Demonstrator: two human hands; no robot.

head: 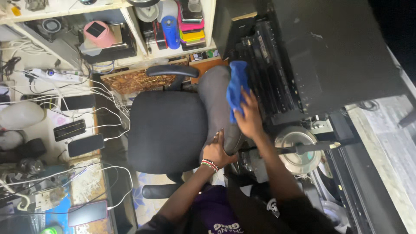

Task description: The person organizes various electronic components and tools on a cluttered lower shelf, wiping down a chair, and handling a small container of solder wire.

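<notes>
- Head view: the right hand (248, 118) presses a bright blue crumpled cloth (236, 85) against the grey upholstered backrest (216, 104) of a black swivel office chair (167, 130); its grip is closed on the cloth, fingers spread over the lower folds.
- The cloth runs up and away from that grip, its long axis lying roughly along the backrest's length, and its far end reaches the backrest's upper edge.
- The left hand (217, 152), with a striped beaded band at the wrist, is clamped on the near end of the backrest, just below and to the left of the right grip; fingers wrap the edge, thumb on the grey face.
- The right hand is the nearer one to the cloth; the left touches only the backrest.
- The backrest looks like matte woven fabric, a long rounded slab; the chair seat to the left of both grips is dark, smooth and padded, with a curved black plastic armrest (172, 70) beyond it.
- Right of the grips stands a black, dusty stack of flat machine casings (277, 82), and below that a round metal dish (298, 149).
- Far left, a cluttered tabletop (89, 184) carries dark phones (85, 145) and white cables (86, 89).
</notes>
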